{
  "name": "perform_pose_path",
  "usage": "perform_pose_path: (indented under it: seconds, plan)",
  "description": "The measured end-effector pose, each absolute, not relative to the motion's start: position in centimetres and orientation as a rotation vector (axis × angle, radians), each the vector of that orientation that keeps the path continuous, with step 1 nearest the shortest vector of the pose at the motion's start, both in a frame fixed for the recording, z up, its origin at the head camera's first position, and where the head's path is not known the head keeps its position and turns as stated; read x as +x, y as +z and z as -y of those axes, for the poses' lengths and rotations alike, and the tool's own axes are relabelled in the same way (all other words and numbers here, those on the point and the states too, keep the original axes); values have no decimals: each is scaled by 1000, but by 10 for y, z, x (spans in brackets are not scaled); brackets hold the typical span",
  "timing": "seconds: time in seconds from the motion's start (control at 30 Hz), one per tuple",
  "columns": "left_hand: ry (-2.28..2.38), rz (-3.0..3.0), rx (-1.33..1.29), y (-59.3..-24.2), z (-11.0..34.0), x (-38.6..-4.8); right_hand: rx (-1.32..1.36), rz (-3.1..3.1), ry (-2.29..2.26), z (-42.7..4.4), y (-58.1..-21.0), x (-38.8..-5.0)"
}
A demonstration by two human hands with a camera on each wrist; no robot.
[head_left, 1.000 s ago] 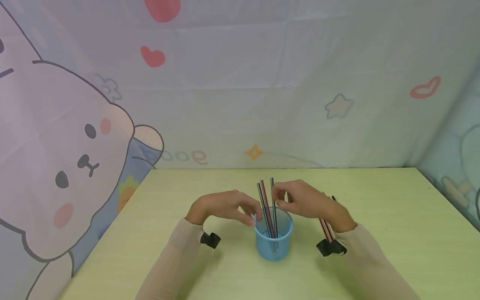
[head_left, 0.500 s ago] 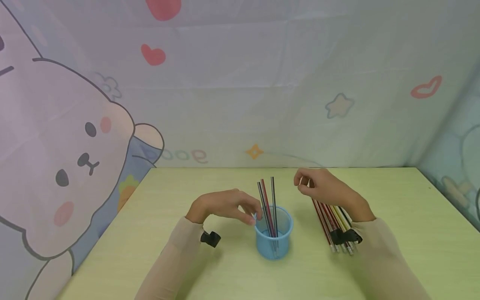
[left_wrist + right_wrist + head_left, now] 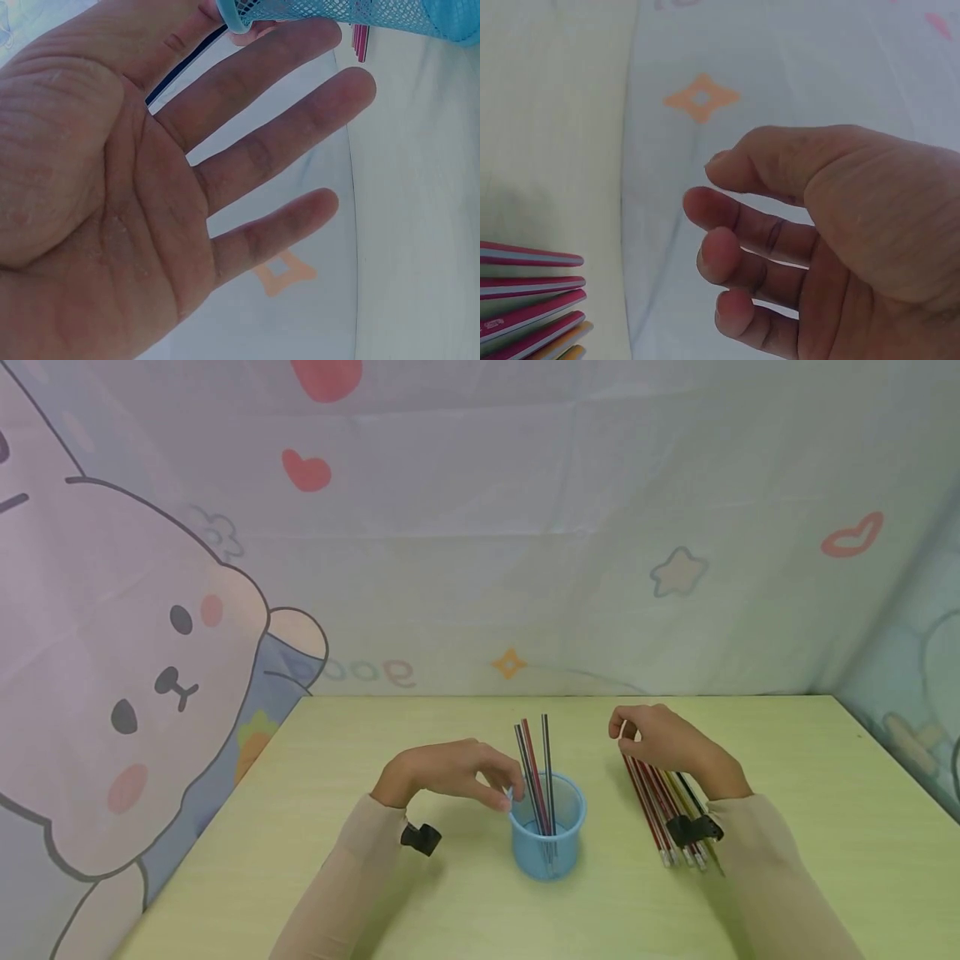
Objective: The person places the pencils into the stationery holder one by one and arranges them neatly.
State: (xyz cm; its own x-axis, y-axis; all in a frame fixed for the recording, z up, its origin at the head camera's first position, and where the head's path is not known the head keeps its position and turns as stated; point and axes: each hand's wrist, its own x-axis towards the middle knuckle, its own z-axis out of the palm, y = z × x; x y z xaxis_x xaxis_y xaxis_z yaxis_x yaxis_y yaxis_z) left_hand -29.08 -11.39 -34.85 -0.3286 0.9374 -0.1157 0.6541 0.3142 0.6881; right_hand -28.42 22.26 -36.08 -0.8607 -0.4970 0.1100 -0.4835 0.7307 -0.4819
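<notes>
My left hand (image 3: 450,770) pinches the rim of a blue mesh pencil cup (image 3: 547,860) between thumb and index finger. In the left wrist view, the other fingers (image 3: 289,154) stretch out beside the mesh wall. Two dark striped pencils and a red one (image 3: 533,768) stand leaning inside the upright cup. To the right, my right hand (image 3: 663,739) hovers over the far ends of several striped pencils (image 3: 652,812) lying side by side on the table. Its fingers are loosely bent and hold nothing; the right wrist view shows the pencil ends (image 3: 532,286) apart from them.
The pale yellow-green table (image 3: 465,902) ends against a hanging cloth (image 3: 480,585) printed with cartoons. Black camera mounts (image 3: 422,839) sit under both wrists; the right one partly covers the lying pencils.
My right hand has moved from a pencil standing in the cup to above the lying pencils, leaving that pencil in the cup. The left hand and cup stay in place.
</notes>
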Motion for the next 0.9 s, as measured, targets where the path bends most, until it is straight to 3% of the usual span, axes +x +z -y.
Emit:
perform_pose_path:
  seconds: [0.9]
  plan:
    - [723, -2093, 1384, -348, 114, -290, -633, -2672, -690, -219, -400, -289]
